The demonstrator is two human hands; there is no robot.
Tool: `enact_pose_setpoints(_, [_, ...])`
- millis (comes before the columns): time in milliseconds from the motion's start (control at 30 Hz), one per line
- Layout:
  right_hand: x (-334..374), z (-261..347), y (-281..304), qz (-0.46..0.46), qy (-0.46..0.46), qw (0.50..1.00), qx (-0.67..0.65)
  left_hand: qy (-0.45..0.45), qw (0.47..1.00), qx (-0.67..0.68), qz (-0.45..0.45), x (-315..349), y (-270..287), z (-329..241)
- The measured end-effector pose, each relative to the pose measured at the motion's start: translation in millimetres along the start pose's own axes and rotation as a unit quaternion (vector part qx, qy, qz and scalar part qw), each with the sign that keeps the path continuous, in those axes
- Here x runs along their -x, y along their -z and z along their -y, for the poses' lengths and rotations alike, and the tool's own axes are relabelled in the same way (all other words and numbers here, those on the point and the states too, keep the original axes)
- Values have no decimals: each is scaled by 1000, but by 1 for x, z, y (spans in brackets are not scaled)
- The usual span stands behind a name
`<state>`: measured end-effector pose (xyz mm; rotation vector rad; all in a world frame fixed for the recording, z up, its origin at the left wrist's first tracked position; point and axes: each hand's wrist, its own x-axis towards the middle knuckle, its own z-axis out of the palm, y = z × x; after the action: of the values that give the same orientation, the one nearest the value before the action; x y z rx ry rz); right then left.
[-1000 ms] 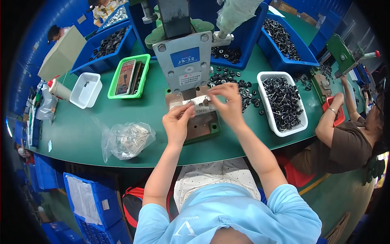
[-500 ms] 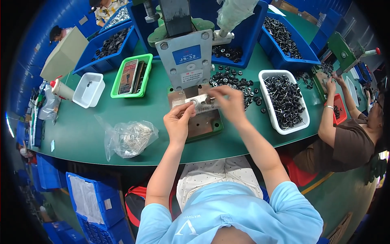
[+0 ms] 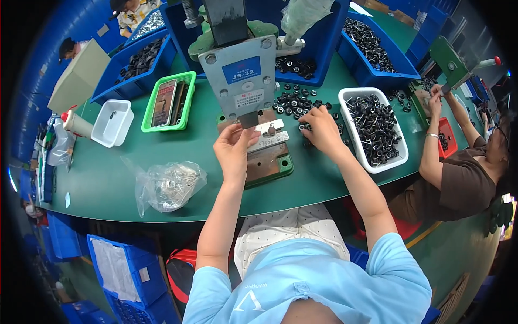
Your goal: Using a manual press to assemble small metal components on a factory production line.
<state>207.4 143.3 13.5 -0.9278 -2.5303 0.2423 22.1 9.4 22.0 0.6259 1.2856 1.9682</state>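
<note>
My left hand (image 3: 235, 150) is at the left end of a light metal block (image 3: 275, 141) under the press ram (image 3: 249, 119). Its thumb and fingertips are pinched together; whatever they hold is hidden. To the right of the block, my right hand (image 3: 324, 131) reaches down into loose black round caps (image 3: 294, 101) with light centres. Thumb and forefinger close on one black cap (image 3: 306, 127) at the near edge of that pile. The block sits on the green-edged base (image 3: 270, 162) of the bench press (image 3: 236, 89).
A white tray (image 3: 386, 166) of black-headed pins stands right, a clear bag of metal pins (image 3: 181, 186) left. A green basket (image 3: 144, 127) holds a phone; beside it is a white tub (image 3: 106, 143). Blue bins (image 3: 377, 80) line the back. A co-worker (image 3: 464, 178) sits right.
My right hand has moved right, off the block and onto the pile of black caps. My left hand remains at the block's left end, slightly higher. The view has shifted a little.
</note>
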Motion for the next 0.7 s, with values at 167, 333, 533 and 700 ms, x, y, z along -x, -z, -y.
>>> enact_pose_setpoints(167, [-2,-7,-14,2,7,999,34,9,1000,24,11,0,5,-2])
enact_pose_setpoints(333, [-8,-13,-12,84,-62,992,-74,29,999,32,31,5,9,-10])
enact_pose_setpoints(533, [-10,-26,-15,22,-42,996,-70,70,986,133,77,8,16,-19])
enact_pose_setpoints(700, [-22,31,5,-78,-43,953,-290,-5,999,24,-48,8,33,-14])
